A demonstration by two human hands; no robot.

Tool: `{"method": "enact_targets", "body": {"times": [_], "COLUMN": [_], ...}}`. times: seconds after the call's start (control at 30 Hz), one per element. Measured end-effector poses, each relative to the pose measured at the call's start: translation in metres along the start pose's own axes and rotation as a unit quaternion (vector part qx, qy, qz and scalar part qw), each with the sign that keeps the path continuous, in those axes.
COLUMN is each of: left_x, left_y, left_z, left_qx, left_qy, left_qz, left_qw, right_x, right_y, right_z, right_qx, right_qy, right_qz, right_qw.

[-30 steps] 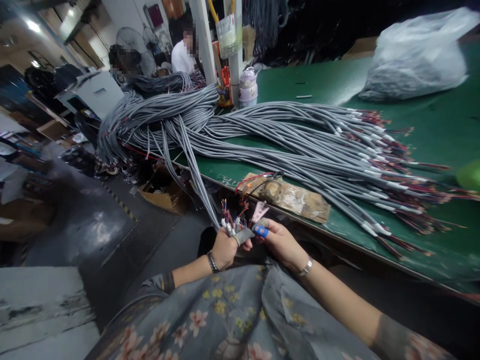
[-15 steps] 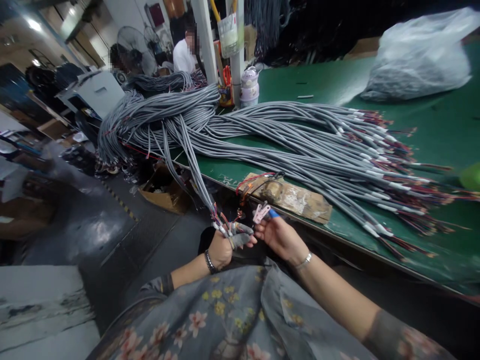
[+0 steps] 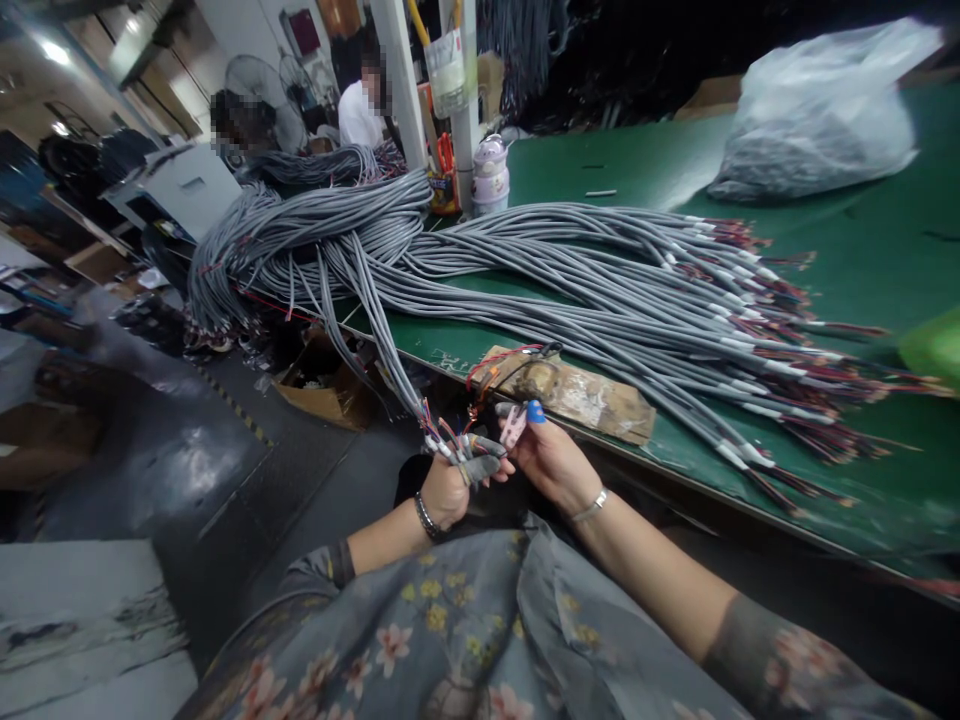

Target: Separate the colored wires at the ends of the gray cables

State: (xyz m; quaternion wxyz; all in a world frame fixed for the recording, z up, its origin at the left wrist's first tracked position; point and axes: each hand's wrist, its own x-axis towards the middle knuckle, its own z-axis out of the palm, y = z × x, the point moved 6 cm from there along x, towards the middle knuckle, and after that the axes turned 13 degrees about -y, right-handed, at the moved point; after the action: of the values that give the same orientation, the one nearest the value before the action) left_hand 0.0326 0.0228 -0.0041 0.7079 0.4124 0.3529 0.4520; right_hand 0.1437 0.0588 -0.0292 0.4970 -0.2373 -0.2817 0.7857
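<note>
My left hand point(image 3: 450, 485), with grey coverings on its fingers, is closed round the ends of several grey cables point(image 3: 390, 350). White sleeves and thin coloured wires point(image 3: 442, 432) fan out above its fingers. Just to the right, my right hand point(image 3: 551, 455) pinches a small pink tool point(image 3: 514, 427) with dark holes; its exact kind is too small to tell. Blue tape point(image 3: 535, 411) wraps one right fingertip. The pink tool is close to the left fingertips, and I cannot tell whether it touches a wire.
More grey cables point(image 3: 525, 290) lie across the green table point(image 3: 600, 165), bare wires to the right. A taped cardboard piece point(image 3: 592, 400) rests on the near edge. Behind are a plastic bag point(image 3: 817, 120), a lilac container point(image 3: 491, 180) and a post. A cardboard box point(image 3: 322, 385) sits below; people are farther back.
My right hand has come slightly left, closer to my left hand, and the pink tool stands more upright. The left hand still holds the cables. The view has shifted a little.
</note>
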Motion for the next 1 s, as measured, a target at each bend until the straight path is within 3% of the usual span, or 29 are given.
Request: {"method": "enact_targets", "body": {"times": [0.53,0.67,0.8,0.9,1.0], "left_x": [-0.010,-0.008,-0.003,-0.002,-0.003], "left_y": [-0.006,-0.013,-0.018,-0.022,-0.019], "left_z": [-0.010,-0.015,-0.016,-0.014,-0.016], "left_qx": [0.017,0.065,0.094,0.126,0.139], "left_qy": [-0.008,-0.002,-0.007,-0.021,0.007], "left_qz": [-0.005,-0.056,-0.093,-0.127,-0.129], "left_qw": [1.000,0.996,0.991,0.984,0.982], "right_x": [-0.014,-0.022,-0.036,-0.042,-0.044], "right_y": [0.004,-0.002,-0.014,-0.019,-0.013], "right_z": [-0.007,-0.019,-0.024,-0.014,-0.003], "right_qx": [0.034,-0.039,-0.180,-0.298,-0.362], "right_qy": [0.015,0.043,0.072,0.023,-0.036], "right_qz": [0.067,0.054,0.037,0.035,0.052], "right_qw": [0.997,0.997,0.980,0.954,0.930]}}
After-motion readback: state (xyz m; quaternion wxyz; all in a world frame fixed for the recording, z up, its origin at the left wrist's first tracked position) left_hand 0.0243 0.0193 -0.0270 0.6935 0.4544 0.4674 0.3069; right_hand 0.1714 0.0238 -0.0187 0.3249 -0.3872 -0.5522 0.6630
